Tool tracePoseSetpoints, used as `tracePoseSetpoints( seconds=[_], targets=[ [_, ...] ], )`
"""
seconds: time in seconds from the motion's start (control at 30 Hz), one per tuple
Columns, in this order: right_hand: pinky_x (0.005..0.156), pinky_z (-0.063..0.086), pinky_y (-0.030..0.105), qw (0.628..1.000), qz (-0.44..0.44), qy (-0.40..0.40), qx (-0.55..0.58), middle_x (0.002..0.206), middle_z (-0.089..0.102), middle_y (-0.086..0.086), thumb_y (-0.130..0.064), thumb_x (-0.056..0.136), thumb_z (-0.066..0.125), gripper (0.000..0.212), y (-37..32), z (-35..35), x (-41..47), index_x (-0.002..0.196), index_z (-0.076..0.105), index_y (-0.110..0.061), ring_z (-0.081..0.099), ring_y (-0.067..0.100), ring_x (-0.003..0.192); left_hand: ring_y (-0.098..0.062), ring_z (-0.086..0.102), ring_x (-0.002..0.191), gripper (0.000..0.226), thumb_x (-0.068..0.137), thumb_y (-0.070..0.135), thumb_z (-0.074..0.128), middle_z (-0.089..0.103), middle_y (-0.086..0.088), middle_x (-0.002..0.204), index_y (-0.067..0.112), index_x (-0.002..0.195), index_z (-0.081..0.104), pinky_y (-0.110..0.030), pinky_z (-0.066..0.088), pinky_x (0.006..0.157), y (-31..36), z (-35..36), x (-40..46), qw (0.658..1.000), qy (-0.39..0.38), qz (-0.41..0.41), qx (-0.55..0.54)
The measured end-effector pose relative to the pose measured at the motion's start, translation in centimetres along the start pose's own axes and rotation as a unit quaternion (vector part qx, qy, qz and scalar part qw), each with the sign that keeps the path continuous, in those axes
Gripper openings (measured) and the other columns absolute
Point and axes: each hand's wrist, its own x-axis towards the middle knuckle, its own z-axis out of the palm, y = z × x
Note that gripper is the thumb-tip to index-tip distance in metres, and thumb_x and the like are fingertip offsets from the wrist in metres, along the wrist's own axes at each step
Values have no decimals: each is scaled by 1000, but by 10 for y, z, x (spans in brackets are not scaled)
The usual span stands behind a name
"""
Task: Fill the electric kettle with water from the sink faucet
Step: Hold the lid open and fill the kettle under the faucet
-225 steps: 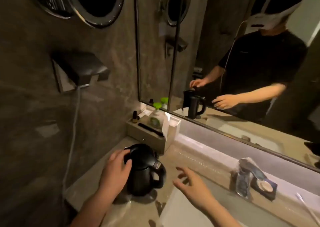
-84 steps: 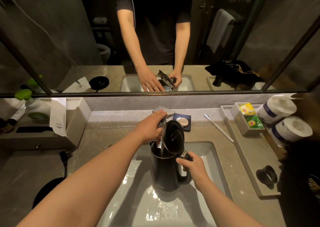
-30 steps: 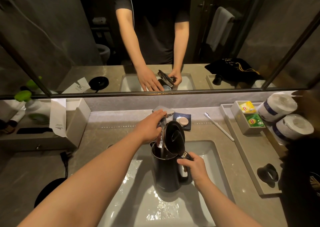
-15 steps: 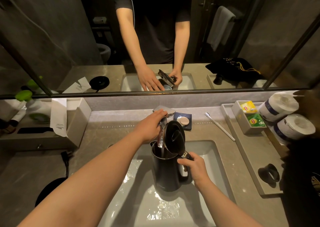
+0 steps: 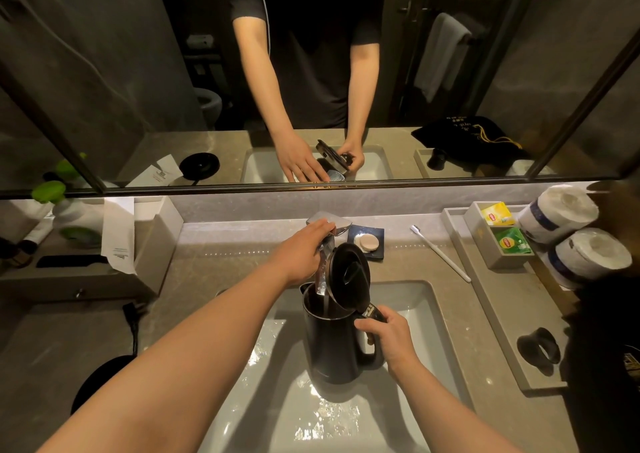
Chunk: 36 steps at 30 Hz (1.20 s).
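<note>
While the right hand (image 5: pixel 388 335) wraps closed around the handle of the black kettle (image 5: pixel 332 342), holding it upright over the sink (image 5: pixel 426 300), the left hand (image 5: pixel 301 252) rests on the faucet lever (image 5: pixel 341 225), fingers curled over it. The lid (image 5: pixel 349 274) stands open, and the spout's thin stream falls into the kettle's mouth. A toothbrush (image 5: pixel 440 253) lies on the counter (image 5: pixel 214 265) to the right.

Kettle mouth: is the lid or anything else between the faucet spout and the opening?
Nothing visible blocks it. The lid is flipped up to the right of the spout, and the faucet reaches over the kettle opening, held by the right hand. The left hand sits on the faucet handle.
</note>
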Motion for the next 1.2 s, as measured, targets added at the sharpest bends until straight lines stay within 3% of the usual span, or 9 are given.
tracePoseSetpoints(
  seconds=[0.47, 0.8, 1.2],
  targets=[
    [54, 45, 34, 1000, 1, 0, 3, 52, 55, 2, -20, 55, 79, 25, 1, 2, 0, 68, 61, -8, 51, 16, 50, -19, 27, 143, 61, 95, 15, 51, 22, 5, 161, 31, 150, 28, -40, 29, 113, 1, -1, -2, 1000, 3, -8, 2],
    [50, 44, 31, 1000, -2, 4, 17, 51, 55, 1, -18, 54, 79, 24, 0, 4, -1, 67, 62, -6, 50, 15, 48, -22, 36, 138, 59, 94, 21, 53, 27, 5, 159, 31, 148, 31, -47, 38, 108, 3, -3, -1, 1000, -14, -2, -2],
    [52, 47, 32, 1000, -4, 7, 10, 52, 58, 0, -21, 55, 79, 24, 3, 5, 1, 68, 65, -7, 53, 17, 52, -20, 36, 138, 61, 94, 23, 56, 25, 7, 160, 33, 148, 30, -43, 38, 108, 2, -2, -1, 1000, -7, -3, 0]
  ],
)
